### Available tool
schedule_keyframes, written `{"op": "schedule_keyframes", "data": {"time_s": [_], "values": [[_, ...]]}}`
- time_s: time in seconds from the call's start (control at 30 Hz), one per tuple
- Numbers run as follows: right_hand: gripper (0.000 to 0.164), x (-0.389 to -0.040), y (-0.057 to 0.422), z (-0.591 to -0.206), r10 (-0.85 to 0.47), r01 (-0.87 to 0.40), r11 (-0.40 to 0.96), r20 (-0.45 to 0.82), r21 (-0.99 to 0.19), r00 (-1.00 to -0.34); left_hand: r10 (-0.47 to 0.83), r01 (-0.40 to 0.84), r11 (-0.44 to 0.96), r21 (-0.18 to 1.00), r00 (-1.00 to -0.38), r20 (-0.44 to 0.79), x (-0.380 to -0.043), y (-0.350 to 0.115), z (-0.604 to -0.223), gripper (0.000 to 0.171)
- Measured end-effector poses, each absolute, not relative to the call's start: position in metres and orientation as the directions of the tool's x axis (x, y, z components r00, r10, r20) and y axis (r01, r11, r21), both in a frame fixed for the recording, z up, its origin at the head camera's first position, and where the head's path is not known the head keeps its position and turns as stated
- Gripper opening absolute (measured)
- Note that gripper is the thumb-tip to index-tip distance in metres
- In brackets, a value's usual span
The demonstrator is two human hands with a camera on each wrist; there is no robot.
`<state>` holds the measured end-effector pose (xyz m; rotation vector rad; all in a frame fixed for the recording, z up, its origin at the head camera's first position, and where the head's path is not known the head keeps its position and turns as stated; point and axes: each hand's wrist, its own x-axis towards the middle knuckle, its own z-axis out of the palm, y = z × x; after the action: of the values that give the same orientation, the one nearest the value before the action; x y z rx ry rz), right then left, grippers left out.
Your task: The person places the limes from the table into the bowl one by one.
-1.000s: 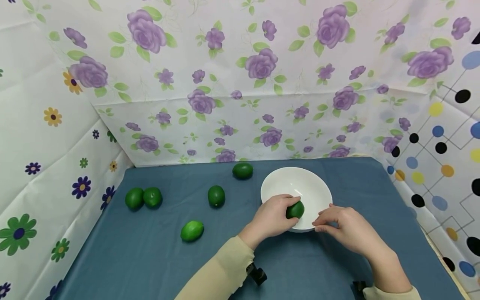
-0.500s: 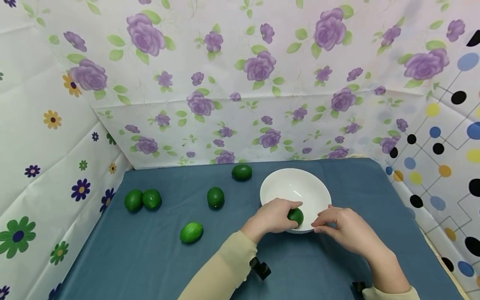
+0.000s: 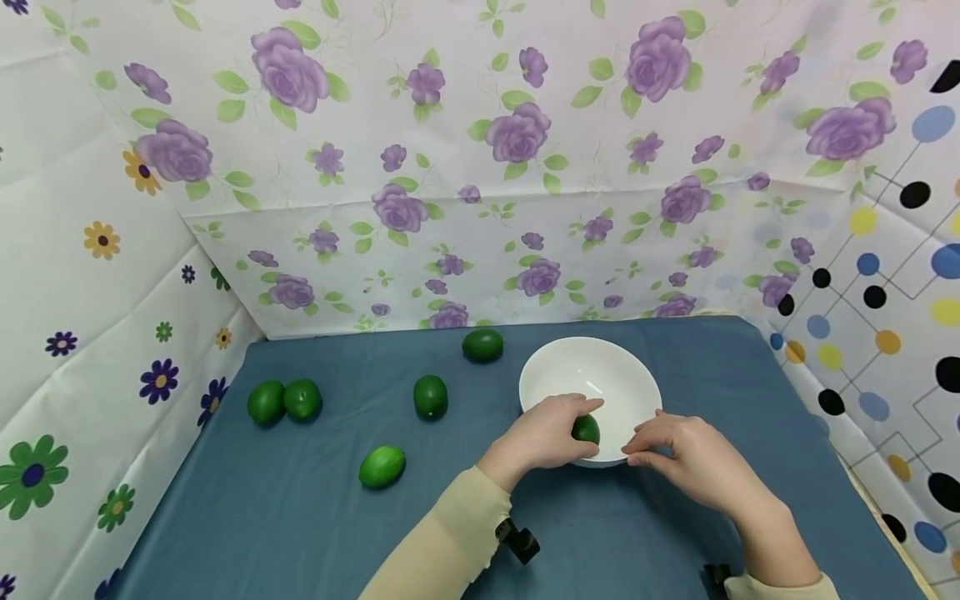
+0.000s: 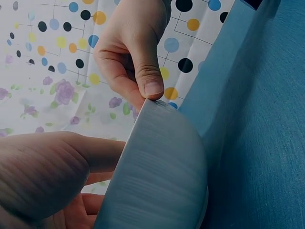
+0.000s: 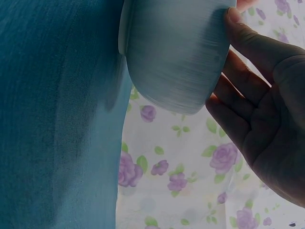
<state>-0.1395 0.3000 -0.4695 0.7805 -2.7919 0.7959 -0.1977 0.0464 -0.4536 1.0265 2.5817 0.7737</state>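
Observation:
A white bowl [image 3: 622,392] stands on the blue cloth, right of centre. Inside its near-left part lies a dark green lime [image 3: 586,429], partly covered by my left hand [image 3: 546,433]. The thumb and forefinger of that hand are spread either side of the fruit, over the bowl's rim. In the left wrist view, the bowl's wall [image 4: 157,167] hides the lime, and a forefinger reaches straight behind the rim. My right hand [image 3: 693,454] pinches the near-right rim between thumb and fingers; the right wrist view shows its thumb [image 5: 238,24] at the edge.
A dark lime [image 3: 483,344] sits at the back, another lime [image 3: 431,397] left of the bowl. Nearer is a brighter lime [image 3: 382,467]. Two touching limes [image 3: 303,400] lie far left. Patterned sheets [image 3: 465,200] stand behind and beside the blue-covered table [image 3: 300,517].
The lime under my left hand has settled lower in the bowl and shifted slightly left, while the thumb and forefinger have loosened around it. My right hand stays on the rim.

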Motion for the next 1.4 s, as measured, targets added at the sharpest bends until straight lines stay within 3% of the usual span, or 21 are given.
{"op": "schedule_keyframes", "data": {"time_s": [0.87,1.4], "values": [[0.021,-0.14,0.299,-0.468,-0.444,-0.507,0.716,0.247,-0.48,-0.861,0.668,0.556,0.543,0.629,-0.74,0.078,-0.195,0.043,-0.46,0.059],[0.019,-0.139,0.297,-0.47,-0.42,-0.484,0.742,0.241,-0.465,-0.875,0.521,0.559,0.423,0.714,-0.794,0.313,-0.183,0.009,-0.462,0.062]]}}
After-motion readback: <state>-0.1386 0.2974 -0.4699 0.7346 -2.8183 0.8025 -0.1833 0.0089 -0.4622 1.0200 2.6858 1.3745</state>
